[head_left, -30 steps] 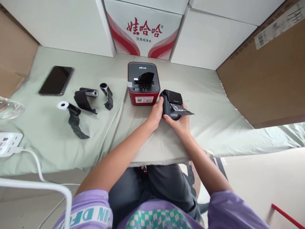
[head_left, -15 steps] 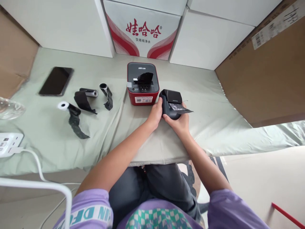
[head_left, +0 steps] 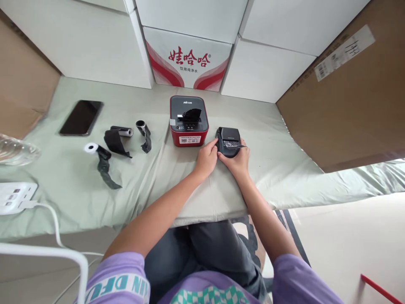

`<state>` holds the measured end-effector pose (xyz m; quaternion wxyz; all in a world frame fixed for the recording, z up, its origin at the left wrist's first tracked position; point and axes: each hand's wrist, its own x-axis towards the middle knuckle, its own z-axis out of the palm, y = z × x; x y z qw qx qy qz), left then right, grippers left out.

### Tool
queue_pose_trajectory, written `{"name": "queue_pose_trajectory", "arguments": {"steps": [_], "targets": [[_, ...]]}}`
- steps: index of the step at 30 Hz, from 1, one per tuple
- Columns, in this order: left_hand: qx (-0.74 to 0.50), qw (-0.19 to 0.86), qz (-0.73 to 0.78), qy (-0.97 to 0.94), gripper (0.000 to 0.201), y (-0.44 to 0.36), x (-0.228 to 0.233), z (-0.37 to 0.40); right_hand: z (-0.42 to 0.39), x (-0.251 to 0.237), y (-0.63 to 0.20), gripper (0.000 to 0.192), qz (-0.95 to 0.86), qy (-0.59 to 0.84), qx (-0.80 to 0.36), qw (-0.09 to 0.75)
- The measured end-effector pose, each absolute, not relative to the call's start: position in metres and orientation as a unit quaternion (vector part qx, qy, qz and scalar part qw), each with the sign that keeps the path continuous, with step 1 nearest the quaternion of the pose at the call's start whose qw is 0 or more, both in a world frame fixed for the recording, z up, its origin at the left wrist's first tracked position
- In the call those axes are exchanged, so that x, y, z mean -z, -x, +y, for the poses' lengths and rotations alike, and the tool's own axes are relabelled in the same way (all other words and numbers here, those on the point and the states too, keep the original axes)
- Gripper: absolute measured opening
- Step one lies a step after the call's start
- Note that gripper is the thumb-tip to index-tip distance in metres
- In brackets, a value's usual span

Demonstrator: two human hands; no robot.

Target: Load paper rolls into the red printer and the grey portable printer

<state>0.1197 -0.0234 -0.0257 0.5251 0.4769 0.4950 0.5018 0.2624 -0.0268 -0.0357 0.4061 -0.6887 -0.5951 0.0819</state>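
— As you scan from the left edge, what lies on the green cloth (head_left: 79, 181)?

— A power strip (head_left: 14, 195) and a clear bottle (head_left: 15, 150) at the edge, then a dark phone (head_left: 81, 118). Next come three paper rolls (head_left: 117, 135) with dark strips trailing off them, well apart from the hands.

— And in the middle?

— A red-and-black printer (head_left: 189, 121) stands upright before a red-and-white carton (head_left: 189, 63). Just beside it, to its right, sits a small black printer (head_left: 228, 141) with a dark strip coming out of it.

— The hands?

— The left hand (head_left: 207, 159) grips the small printer's left side, fingers curled. The right hand (head_left: 238, 161) cups its near right side. Farther right leans a brown cardboard box (head_left: 344, 101).
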Motion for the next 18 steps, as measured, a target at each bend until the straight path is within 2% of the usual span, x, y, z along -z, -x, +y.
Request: {"name": "queue_pose_trajectory", "arguments": {"steps": [7, 18], "targets": [[-0.496, 0.497, 0.495, -0.512, 0.045, -0.1202, 0.0256, -0.0237, -0.0264, 0.0352, -0.2628, 0.089, -0.617, 0.666, -0.081, 0.41], [-0.505, 0.513, 0.486, -0.496, 0.051, -0.1211, 0.0286, -0.024, -0.0273, 0.0321, -0.2632, 0.086, -0.624, 0.657, -0.086, 0.414]]}}
